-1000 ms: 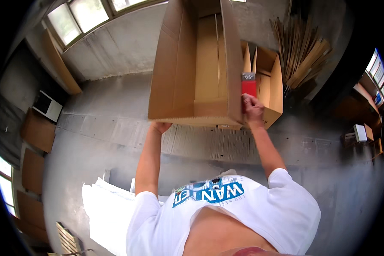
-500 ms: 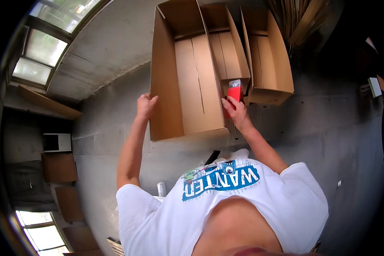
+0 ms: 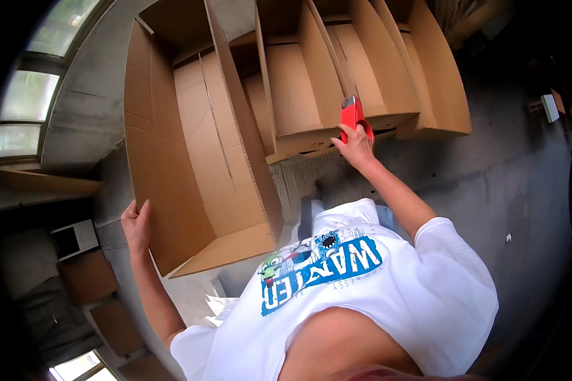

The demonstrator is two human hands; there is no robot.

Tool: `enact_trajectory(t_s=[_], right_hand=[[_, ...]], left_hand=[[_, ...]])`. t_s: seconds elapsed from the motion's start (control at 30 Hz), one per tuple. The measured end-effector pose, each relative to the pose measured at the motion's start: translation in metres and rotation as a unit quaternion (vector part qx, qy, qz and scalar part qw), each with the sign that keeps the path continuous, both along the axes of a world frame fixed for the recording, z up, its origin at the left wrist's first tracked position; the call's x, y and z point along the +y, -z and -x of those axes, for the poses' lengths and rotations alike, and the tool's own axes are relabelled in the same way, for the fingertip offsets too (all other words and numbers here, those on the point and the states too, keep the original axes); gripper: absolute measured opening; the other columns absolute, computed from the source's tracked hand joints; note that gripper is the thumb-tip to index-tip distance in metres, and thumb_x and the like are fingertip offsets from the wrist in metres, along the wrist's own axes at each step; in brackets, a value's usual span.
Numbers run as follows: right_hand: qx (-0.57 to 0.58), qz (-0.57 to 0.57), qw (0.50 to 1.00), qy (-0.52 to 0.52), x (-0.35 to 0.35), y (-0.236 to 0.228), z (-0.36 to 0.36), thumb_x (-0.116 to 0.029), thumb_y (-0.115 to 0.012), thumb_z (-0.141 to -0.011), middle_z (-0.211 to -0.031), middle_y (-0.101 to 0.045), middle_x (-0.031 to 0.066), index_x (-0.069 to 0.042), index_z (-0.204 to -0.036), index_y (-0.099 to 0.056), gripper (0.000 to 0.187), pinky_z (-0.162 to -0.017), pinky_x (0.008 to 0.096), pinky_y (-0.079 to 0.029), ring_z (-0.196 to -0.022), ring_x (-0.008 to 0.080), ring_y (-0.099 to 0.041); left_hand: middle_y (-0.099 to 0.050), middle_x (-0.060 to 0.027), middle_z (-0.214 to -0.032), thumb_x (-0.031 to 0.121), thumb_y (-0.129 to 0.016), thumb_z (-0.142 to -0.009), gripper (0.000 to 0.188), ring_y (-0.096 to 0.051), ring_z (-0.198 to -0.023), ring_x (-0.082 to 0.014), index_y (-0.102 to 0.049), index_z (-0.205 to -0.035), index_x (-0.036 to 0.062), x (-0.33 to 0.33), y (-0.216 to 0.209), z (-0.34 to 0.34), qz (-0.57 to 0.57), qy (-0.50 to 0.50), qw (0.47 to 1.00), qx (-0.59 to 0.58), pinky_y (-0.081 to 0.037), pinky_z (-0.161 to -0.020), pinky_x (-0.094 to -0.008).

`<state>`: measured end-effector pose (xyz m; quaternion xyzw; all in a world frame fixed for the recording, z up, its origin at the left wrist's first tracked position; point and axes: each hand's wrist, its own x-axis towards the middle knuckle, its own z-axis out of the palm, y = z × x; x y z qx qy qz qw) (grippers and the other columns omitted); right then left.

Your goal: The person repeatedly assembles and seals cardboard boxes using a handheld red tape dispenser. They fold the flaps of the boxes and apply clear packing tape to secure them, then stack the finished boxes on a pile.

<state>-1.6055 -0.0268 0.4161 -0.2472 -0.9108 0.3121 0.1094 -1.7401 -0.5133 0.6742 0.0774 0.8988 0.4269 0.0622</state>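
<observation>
A large open cardboard box (image 3: 203,146) stands on the left side, tilted, its inside facing up. My left hand (image 3: 136,223) is closed on the edge of its left wall, near the front corner. My right hand (image 3: 356,147) grips a red tape dispenser (image 3: 351,114), held over the front edge of the middle boxes. Part of the dispenser is hidden by my fingers. Behind and below it are a middle open box (image 3: 292,89) and another open box (image 3: 362,70). A further open box (image 3: 438,82) stands to the right.
Grey floor (image 3: 438,178) spreads to the right of the boxes. A patterned metal plate (image 3: 299,181) shows between the large box and my shirt. Flat cardboard pieces (image 3: 89,276) lean at the left, below windows (image 3: 28,95). Cardboard strips (image 3: 473,25) bundle at the far right.
The large box has shifted left and nearer with my left hand on it, apart from the others. My right hand has moved slightly up with the tape dispenser. More boxes have come into view.
</observation>
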Motion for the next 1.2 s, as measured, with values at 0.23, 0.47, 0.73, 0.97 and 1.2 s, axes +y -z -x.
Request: enact_trajectory(t_s=[0.23, 0.47, 0.73, 0.97, 1.2], right_hand=[[-0.054, 0.030, 0.996, 0.072, -0.038, 0.042, -0.004, -0.021, -0.070, -0.082, -0.101, -0.063, 0.0202, -0.015, -0.110, -0.070, 0.028, -0.084, 0.0444, -0.050, -0.096, 0.0377, -0.062], [-0.055, 0.026, 0.978, 0.198, -0.024, 0.011, -0.079, -0.020, -0.071, -0.081, -0.103, -0.064, 0.0209, -0.013, -0.111, -0.070, 0.031, -0.086, 0.0416, -0.051, -0.096, 0.0372, -0.062], [-0.230, 0.056, 0.911, 0.338, -0.064, 0.044, -0.268, -0.019, -0.070, -0.080, -0.101, -0.067, 0.0187, -0.016, -0.107, -0.072, 0.027, -0.084, 0.0410, -0.053, -0.092, 0.0353, -0.065], [-0.296, 0.174, 0.777, 0.527, -0.220, 0.116, -0.518, -0.025, -0.062, -0.080, -0.092, -0.071, 0.0104, -0.021, -0.091, -0.075, 0.017, -0.077, 0.0425, -0.054, -0.085, 0.0316, -0.068], [-0.276, 0.299, 0.720, 0.563, -0.407, 0.186, -0.647, -0.016, -0.061, -0.076, -0.095, -0.071, 0.0060, -0.023, -0.091, -0.075, 0.022, -0.071, 0.0407, -0.054, -0.085, 0.0271, -0.067]], left_hand=[[-0.067, 0.0019, -0.086, 0.010, -0.060, -0.093, 0.018, -0.055, -0.076, -0.0040, -0.067, -0.103, -0.0031, -0.046, 0.102, 0.106, 0.044, -0.011, 0.998, 0.045, -0.045, -0.067, -0.0209], [-0.072, -0.0097, -0.086, 0.015, -0.059, -0.092, 0.022, -0.062, -0.070, -0.0132, -0.067, -0.107, 0.0000, 0.024, 0.289, 0.224, 0.110, 0.012, 0.994, -0.003, -0.049, -0.067, -0.0287], [-0.041, -0.0240, -0.141, 0.038, -0.063, -0.087, 0.070, -0.047, -0.124, -0.0378, -0.037, -0.143, 0.0036, 0.066, 0.417, 0.261, 0.314, -0.060, 0.947, -0.042, -0.044, -0.095, -0.0551], [-0.059, -0.0268, -0.123, 0.023, -0.054, -0.092, 0.047, -0.059, -0.111, -0.0373, -0.053, -0.128, -0.0072, 0.176, 0.369, 0.065, 0.066, 0.036, 0.993, 0.086, -0.047, -0.097, -0.0430], [-0.064, -0.0195, -0.108, 0.025, -0.056, -0.088, 0.032, -0.063, -0.100, -0.0328, -0.061, -0.110, 0.0024, 0.404, 0.420, -0.303, 0.155, 0.686, 0.710, -0.028, -0.052, -0.082, -0.0414]])
